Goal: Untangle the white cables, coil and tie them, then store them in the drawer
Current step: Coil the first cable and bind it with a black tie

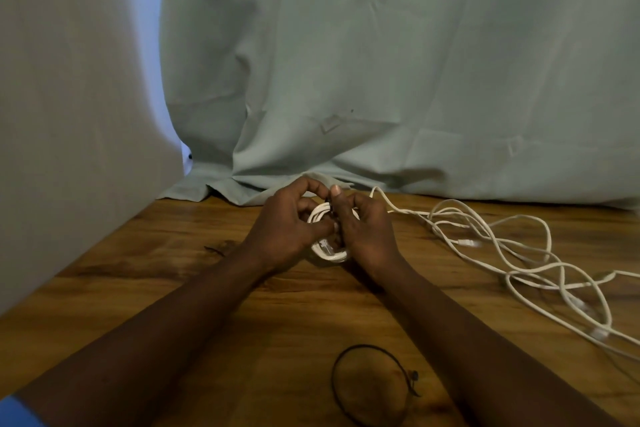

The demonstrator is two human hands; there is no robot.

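Currently gripping small coil [327,253] with left hand [285,229] and right hand [369,236], both curled round it, over table [156,288], left of tangled cables [519,253]; likely light, limp, springy, so pinch across bundled loops.

Light was dim and flat, with a cool green cast over the cloth backdrop [415,62]. The brightest patch was a pale blue strip [152,45] at the left (beside a grey panel [69,114], soft and out of focus). The wooden table [156,288] carried faint, diffuse shadows under the forearms. The left hand [287,229] and right hand [367,236] read dark, with little detail, against the coiled cable [327,253] they held. The loose cables [519,253] smeared slightly toward the right edge, where the wide lens bowed the tabletop.
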